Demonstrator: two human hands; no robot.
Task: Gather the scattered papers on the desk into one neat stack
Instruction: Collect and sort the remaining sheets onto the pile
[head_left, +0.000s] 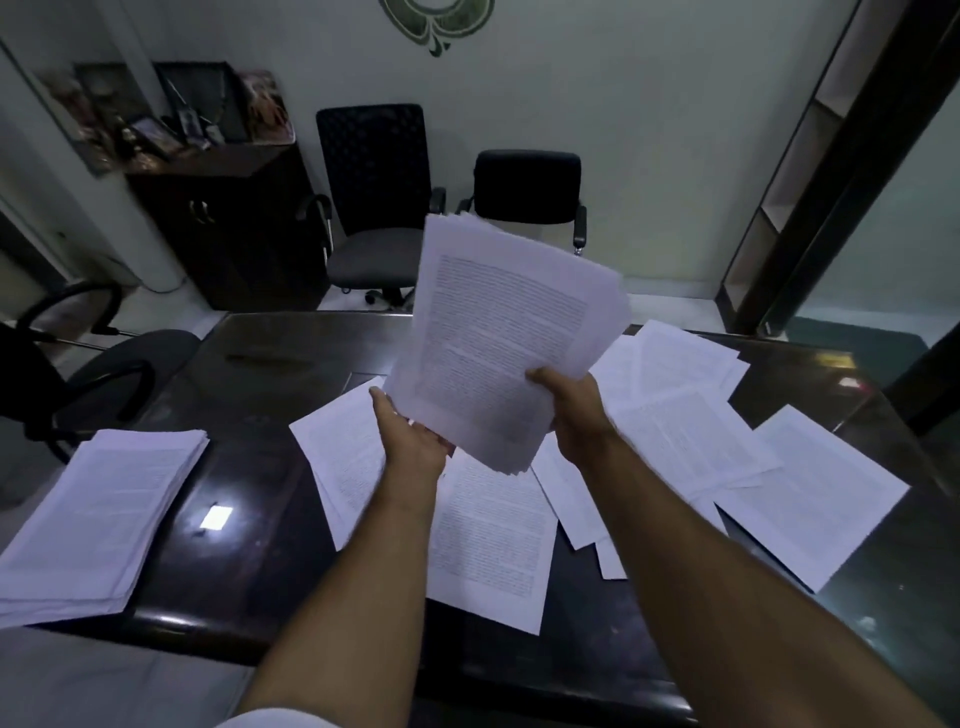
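I hold a thick bundle of printed papers (498, 338) up above the middle of the dark desk (249, 467). My right hand (569, 405) grips its lower right edge, thumb on top. My left hand (410, 436) supports the bundle's lower left corner from underneath, fingers partly hidden by the sheets. Several loose printed sheets lie scattered on the desk below and to the right, such as one under my arms (493, 540) and one at the far right (810, 493). A separate pile of papers (98, 514) rests on the desk's left front corner.
A pen-like object (254, 358) lies on the far left part of the desk. Two black office chairs (379, 208) (524, 192) stand beyond it, a dark cabinet (228, 223) at the back left, another chair (78, 358) on the left.
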